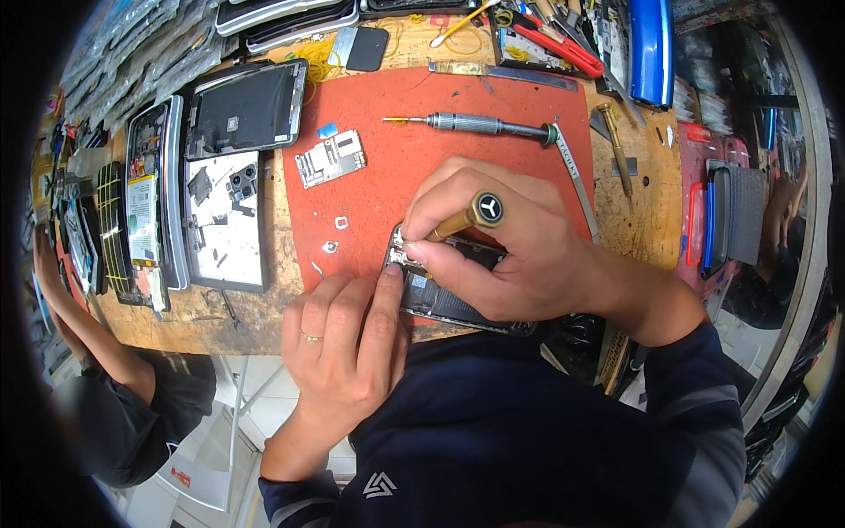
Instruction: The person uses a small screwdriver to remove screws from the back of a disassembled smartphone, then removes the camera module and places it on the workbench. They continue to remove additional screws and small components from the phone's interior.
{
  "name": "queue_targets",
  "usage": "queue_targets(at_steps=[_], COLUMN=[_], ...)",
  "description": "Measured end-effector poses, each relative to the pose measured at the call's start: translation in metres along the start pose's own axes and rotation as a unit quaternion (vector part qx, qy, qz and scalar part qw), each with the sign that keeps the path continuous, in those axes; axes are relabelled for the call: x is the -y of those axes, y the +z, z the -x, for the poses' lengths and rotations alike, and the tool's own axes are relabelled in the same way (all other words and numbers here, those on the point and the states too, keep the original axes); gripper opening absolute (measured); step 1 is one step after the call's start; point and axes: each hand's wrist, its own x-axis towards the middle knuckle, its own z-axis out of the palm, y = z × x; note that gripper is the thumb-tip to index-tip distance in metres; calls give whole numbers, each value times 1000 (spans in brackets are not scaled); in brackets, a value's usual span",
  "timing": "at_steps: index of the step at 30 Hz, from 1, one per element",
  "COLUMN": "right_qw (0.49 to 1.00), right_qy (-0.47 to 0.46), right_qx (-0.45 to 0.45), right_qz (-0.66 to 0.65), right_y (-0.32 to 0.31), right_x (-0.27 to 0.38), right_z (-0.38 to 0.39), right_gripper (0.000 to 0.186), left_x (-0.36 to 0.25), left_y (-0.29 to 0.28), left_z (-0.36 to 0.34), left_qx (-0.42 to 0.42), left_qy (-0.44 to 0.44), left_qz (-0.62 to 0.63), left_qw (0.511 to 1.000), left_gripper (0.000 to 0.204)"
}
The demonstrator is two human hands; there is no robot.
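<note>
An opened phone (pixel 449 290) lies at the near edge of a red mat (pixel 493 88), its dark inside facing up. Upright in my right hand (pixel 510 238) is a brass-coloured screwdriver (pixel 471 216), pinched between thumb and fingers. Its tip is hidden behind the fingertips, at the phone's upper left corner. My left hand (pixel 348 330) is closed at the phone's left edge, the index fingertip pressing beside that corner and the other fingers bent; its thumb is hidden. Left of the phone lie a bare circuit board (pixel 331 159) and small metal pieces (pixel 330 247).
A grey screwdriver (pixel 466 123) lies across the mat behind my hands, near a metal ruler (pixel 576 180). Opened phones and a tablet-like panel (pixel 246 110) stand at the left. Tools crowd the back right, with red pliers (pixel 554 44). Another person's arm (pixel 97 326) shows far left.
</note>
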Motion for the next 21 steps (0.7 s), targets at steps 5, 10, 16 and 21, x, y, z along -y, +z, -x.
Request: queue_targets(at_steps=[5, 10, 16, 21], right_qw=[998, 977, 978, 981], right_qy=[38, 150, 137, 122], right_qx=[-8, 4, -16, -11], right_qz=[-45, -152, -157, -151], right_y=[0, -1, 3, 0], right_x=[-1, 3, 2, 2], right_z=[-2, 2, 1, 2], right_gripper=[17, 14, 14, 14], left_x=[-1, -1, -3, -2], left_y=[1, -1, -2, -3], left_z=[0, -2, -3, -4], left_qx=[-2, 8, 18, 12], left_qy=[0, -3, -5, 4], left_qz=[-1, -3, -8, -10], left_qw=[1000, 1000, 1000, 1000], left_gripper=[42, 42, 42, 41])
